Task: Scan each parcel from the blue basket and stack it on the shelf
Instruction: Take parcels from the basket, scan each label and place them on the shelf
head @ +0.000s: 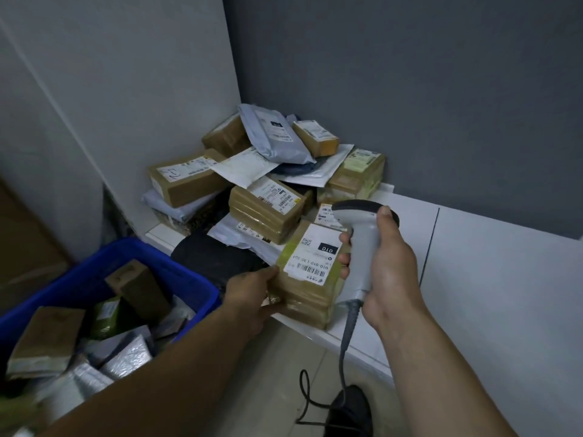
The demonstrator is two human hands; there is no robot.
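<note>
fingers [344, 258] of the right hand [391, 263] are wrapped round the grip of a grey barcode scanner [359, 222], held just beside the taped brown parcel [307, 279], while the left hand [249, 298] grasps that parcel's left side. the parcel sits at the front edge of the white shelf [489, 263], label up, just in front of a loose pile of parcels [265, 197] heaped toward the shelf's back left corner. the blue basket [91, 275], off the shelf's left end, holds more boxes and padded bags.
</note>
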